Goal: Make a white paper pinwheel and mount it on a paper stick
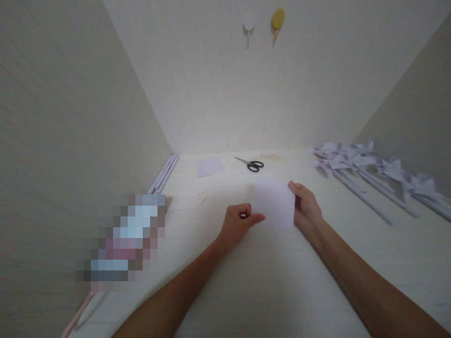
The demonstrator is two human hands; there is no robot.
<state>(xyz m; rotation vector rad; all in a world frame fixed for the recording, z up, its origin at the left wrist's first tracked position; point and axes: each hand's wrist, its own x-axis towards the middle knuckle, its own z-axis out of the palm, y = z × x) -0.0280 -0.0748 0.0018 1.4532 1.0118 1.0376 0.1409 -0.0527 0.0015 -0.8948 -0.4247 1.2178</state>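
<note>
At the left edge of the frame a few pale rods (165, 172) lie along the wall, close to the counter's (268, 281) side; a sweep of your elbow could roll them off. Right of them, in the upper middle, a spare sheet (209, 166) lies flat, and beside it the scissors (251, 164) sit with blades closed, well apart from your hands, so reaching for them blind is the only way they could catch you. At the centre, your left hand (237, 224) is curled nearly shut, thumb and forefinger pinching the lower left corner of the paper (275, 203). That grip is small, and a tug could crease or tear the corner. The paper stands just above the counter in the middle of the frame, held between both hands. Your right hand (306, 206) has its fingers loosely closed along the paper's right edge, mostly hidden behind the sheet; how firmly it holds, I cannot tell. If the two hands pull unevenly, the sheet will likely buckle or any fold will go askew. At the right of the frame the finished pinwheels (355, 162) lie in a row, near your right forearm; drifting outward could crush their vanes.
</note>
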